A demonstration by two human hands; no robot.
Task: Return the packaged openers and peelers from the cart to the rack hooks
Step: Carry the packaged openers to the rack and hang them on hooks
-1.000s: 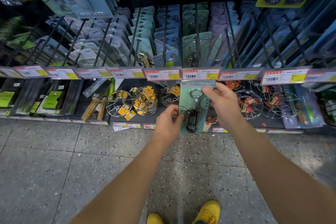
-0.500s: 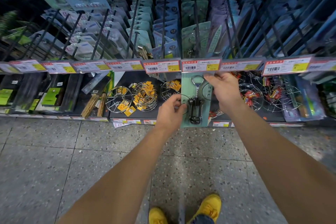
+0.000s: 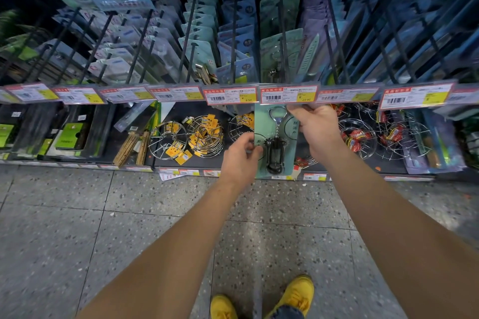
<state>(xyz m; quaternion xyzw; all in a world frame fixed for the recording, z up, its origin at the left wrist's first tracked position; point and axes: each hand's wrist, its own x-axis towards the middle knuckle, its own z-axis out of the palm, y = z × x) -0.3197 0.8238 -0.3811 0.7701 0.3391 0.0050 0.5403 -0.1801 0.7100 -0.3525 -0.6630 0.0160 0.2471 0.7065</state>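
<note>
A packaged corkscrew opener (image 3: 275,145), black and steel on a pale green card, hangs upright just under the price-tag rail (image 3: 287,94). My left hand (image 3: 242,158) pinches the card's lower left edge. My right hand (image 3: 315,127) pinches its upper right corner, right below the tag marked 20.90. The card's top edge is hidden behind that tag. Above the rail, a black rack hook (image 3: 283,33) carries a matching green opener pack (image 3: 281,54).
Rows of black hooks with blue, green and purple packs (image 3: 233,41) fill the rack. A lower shelf holds wire racks with yellow tags (image 3: 204,134) and red-tagged ones (image 3: 359,137). Speckled floor tiles (image 3: 129,228) and my yellow shoes (image 3: 298,295) are below.
Both hands have lifted the opener pack up and toward the rack, so its top now sits behind the price-tag rail. The grips are unchanged.
</note>
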